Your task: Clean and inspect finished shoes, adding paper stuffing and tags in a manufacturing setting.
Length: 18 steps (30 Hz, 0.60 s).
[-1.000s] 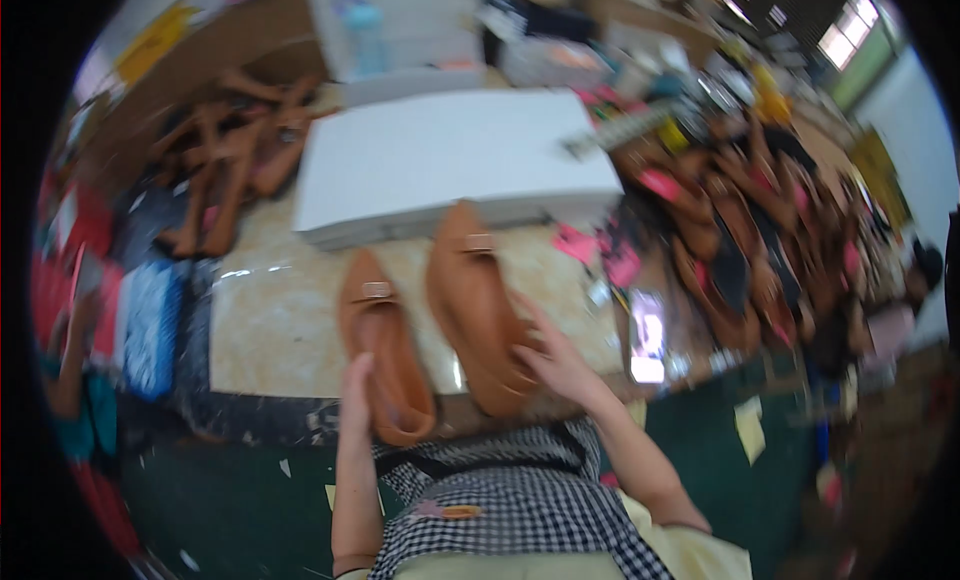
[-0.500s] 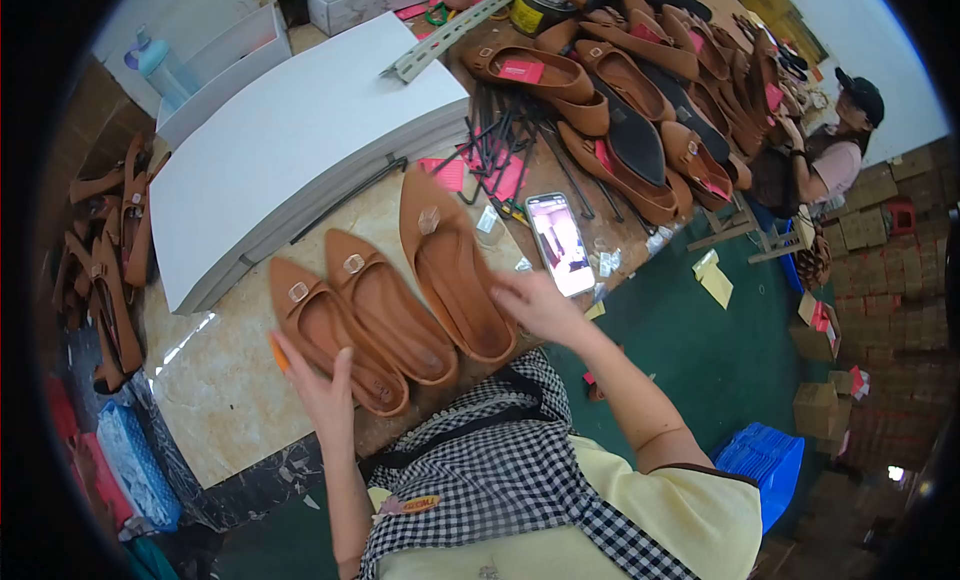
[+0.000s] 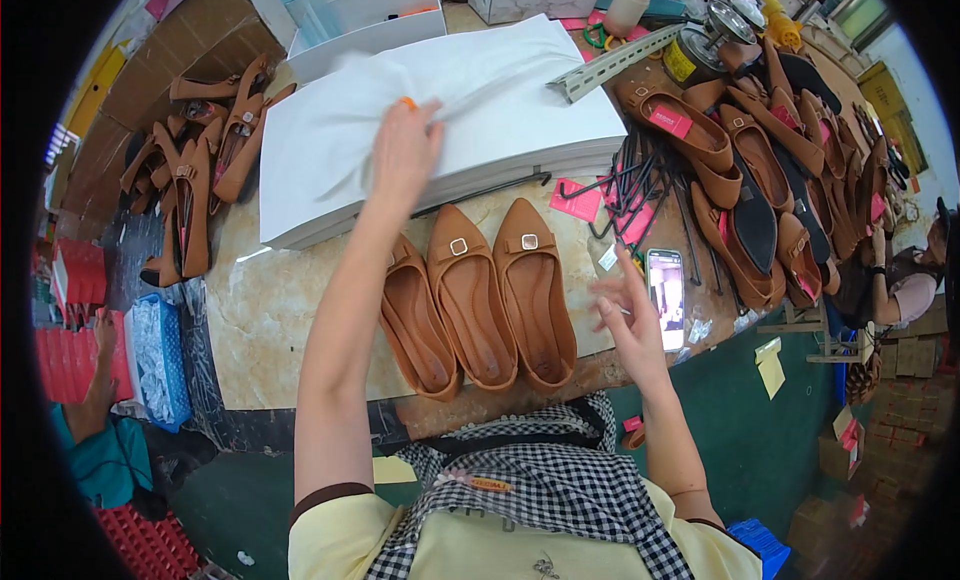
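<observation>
My left hand (image 3: 403,158) reaches over a stack of white paper (image 3: 520,90), an orange cover on one fingertip. Its fingers are drawn together on the rumpled top sheet (image 3: 345,115), whose far left part is blurred. Three brown pointed flat shoes stand side by side below the stack: a left shoe (image 3: 415,325), partly behind my left forearm, a middle shoe (image 3: 470,300) and a right shoe (image 3: 533,295). Square buckles show on the middle and right ones. My right hand (image 3: 637,335) is held between the right shoe and a lit phone (image 3: 667,300), fingers apart and holding nothing.
Brown shoes (image 3: 750,160) pile up at the right, more (image 3: 195,190) at the left. Black hooked rods (image 3: 630,190) lie beside pink cards (image 3: 577,202). A perforated metal bar (image 3: 615,65) rests on the paper. Another person (image 3: 905,280) sits far right; someone's arm (image 3: 100,365) shows at left.
My left hand has left the shoes and moved up onto the paper, creasing its top sheet. My right hand has come off the right shoe. The view has shifted, and the shoes stand closer together.
</observation>
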### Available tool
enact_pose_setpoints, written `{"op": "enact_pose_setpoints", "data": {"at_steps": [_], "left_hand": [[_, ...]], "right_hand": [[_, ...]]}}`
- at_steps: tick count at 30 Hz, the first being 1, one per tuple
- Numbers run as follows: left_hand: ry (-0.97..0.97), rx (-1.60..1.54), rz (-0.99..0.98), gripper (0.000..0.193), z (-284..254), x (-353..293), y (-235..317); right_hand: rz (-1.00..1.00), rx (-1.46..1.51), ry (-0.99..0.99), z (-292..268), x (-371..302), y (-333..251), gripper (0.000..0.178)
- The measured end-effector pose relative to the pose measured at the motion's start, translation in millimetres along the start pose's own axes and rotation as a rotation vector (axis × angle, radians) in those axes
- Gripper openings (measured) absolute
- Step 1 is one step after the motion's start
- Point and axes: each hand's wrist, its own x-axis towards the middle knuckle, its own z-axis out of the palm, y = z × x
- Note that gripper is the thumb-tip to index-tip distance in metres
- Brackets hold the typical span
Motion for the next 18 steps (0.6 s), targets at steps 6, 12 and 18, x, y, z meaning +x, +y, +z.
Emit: {"op": "enact_pose_setpoints", "data": {"at_steps": [6, 12, 18], "left_hand": [[-0.434, -0.743, 0.547, 0.015, -49.3, -142.1, 101.5], [-0.343, -0.778, -0.024, 0.027, -30.2, -183.3, 59.0], [-0.317, -1.312, -0.640, 0.046, -15.4, -155.9, 77.6]], "right_hand": [[0.448, 0.955, -0.091, 35.6, 4.1, -22.1, 0.048], [0.253, 0.594, -0.494, 48.4, -0.9, -44.6, 0.064], [-0.488, -0.433, -0.304, 45.4, 10.4, -40.9, 0.073]]}}
